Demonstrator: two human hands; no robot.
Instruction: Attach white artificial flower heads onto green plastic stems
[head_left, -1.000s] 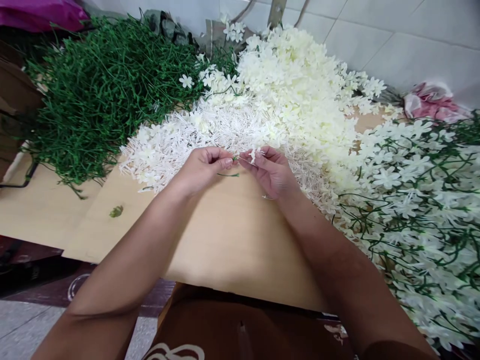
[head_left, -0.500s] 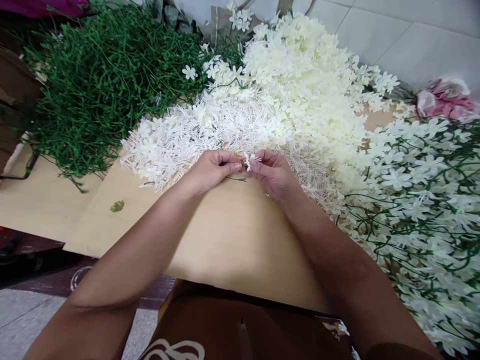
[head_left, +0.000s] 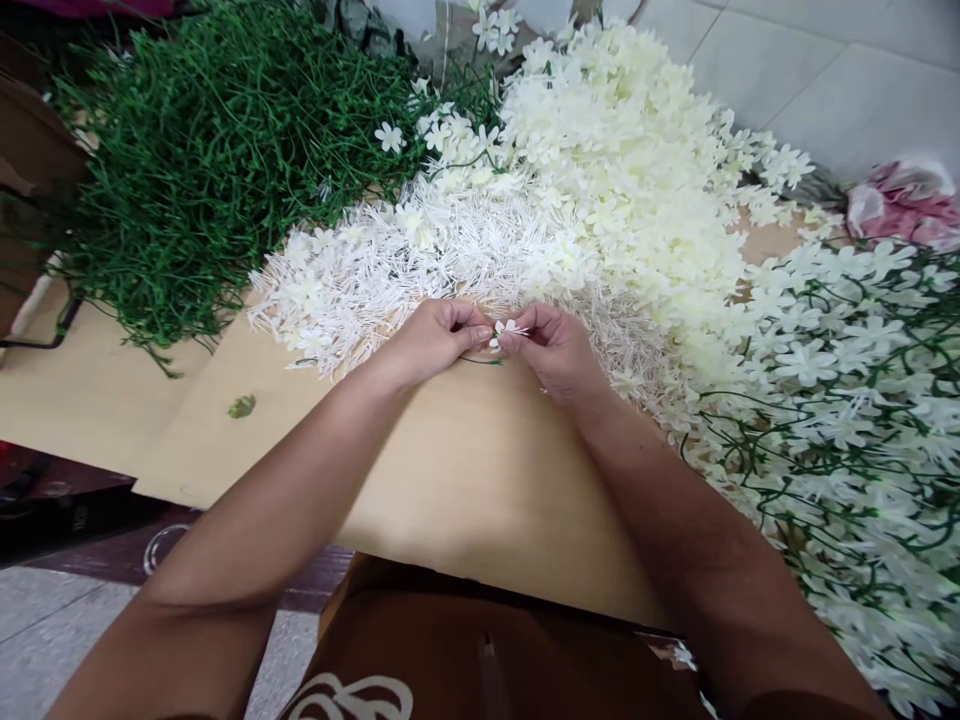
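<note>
Above the front part of the tan board, my two hands meet fingertip to fingertip. My left hand is closed in a pinch on a thin green plastic stem, whose loose end sticks out below the fingers. Between the hands sits a small white artificial flower, pinched by the thumb and fingers of my right hand. A thin white tip pokes out past the right fingertips. Just behind the hands lies a heap of white stamen pieces.
Green stems are piled at the back left. Loose white blossoms form a heap at the back right. Assembled flowers with stems cover the right side. A small greenish scrap lies on the board at left, and a pink-and-white bundle sits far right.
The whole view has shifted slightly, so things appear a little further right. Both hands keep their pinch, and the flower has turned a little between the fingertips.
</note>
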